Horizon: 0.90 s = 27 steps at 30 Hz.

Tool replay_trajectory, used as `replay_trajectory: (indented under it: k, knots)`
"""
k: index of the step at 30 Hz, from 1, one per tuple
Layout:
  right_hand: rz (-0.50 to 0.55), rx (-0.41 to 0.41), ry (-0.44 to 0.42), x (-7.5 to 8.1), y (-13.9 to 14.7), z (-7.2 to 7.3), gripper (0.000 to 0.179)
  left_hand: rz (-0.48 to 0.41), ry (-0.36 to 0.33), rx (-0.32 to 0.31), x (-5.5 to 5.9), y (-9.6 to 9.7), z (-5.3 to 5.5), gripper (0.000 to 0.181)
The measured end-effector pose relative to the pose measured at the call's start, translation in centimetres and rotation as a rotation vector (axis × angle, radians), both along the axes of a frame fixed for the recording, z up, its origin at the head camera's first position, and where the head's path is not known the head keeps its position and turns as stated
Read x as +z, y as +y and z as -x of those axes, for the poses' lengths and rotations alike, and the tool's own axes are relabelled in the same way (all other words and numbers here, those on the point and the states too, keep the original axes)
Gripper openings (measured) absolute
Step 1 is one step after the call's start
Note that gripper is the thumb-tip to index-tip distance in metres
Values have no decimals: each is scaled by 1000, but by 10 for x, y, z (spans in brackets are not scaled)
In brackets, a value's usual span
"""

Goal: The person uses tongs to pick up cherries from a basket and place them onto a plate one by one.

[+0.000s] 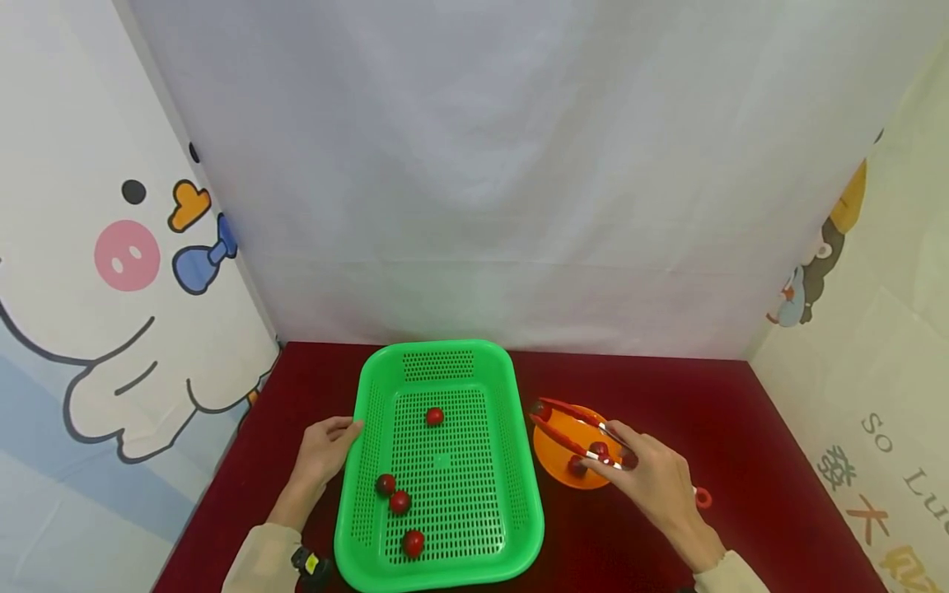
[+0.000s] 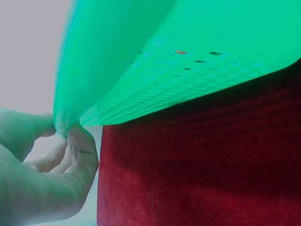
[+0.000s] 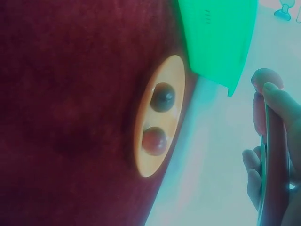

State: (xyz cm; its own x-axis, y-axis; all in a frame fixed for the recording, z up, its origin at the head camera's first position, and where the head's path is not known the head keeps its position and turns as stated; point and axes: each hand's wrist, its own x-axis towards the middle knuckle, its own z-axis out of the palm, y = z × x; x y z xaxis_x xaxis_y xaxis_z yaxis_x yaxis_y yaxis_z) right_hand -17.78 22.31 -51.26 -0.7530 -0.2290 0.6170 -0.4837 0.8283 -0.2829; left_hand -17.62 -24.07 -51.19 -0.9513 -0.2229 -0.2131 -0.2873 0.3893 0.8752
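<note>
My left hand [image 1: 326, 451] pinches the left rim of a green plastic basket [image 1: 525, 494] between thumb and fingers, as the left wrist view [image 2: 61, 165] shows close up. In my right hand [image 1: 656, 482] is a pair of red-tipped tongs [image 1: 561, 438]. Between the tong tips sits a small dark-red round fruit [image 1: 540, 410], resembling a cherry tomato, above the far left edge of an orange plate [image 1: 550, 461]. More such fruits lie on that plate, including a near one [image 1: 577, 467]. Several red ones, among them a far one [image 1: 434, 416], rest on the basket's floor.
A dark-red cloth [image 1: 712, 412] covers the table. White curtain [image 1: 519, 206] hangs behind it, and printed cartoon panels [image 1: 111, 329] stand at both sides. The plate is just right of the basket, whose raised wall lies between them.
</note>
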Motion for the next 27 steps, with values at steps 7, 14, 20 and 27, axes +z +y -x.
replay_trajectory:
  k: [7,14,20,27]
  knots:
    - [-12,-34,-36,-5,7,-6,57,-4,7,0,0,0,-1,48]
    - [-25,-42,-64,-11,13,-9,55,-5,7,-2,1,0,-1,49]
    - [-35,-32,-74,-15,17,-12,55,-9,4,0,1,0,-1,49]
    - [-67,-43,-130,-19,20,-14,57,-9,8,-1,0,0,-2,50]
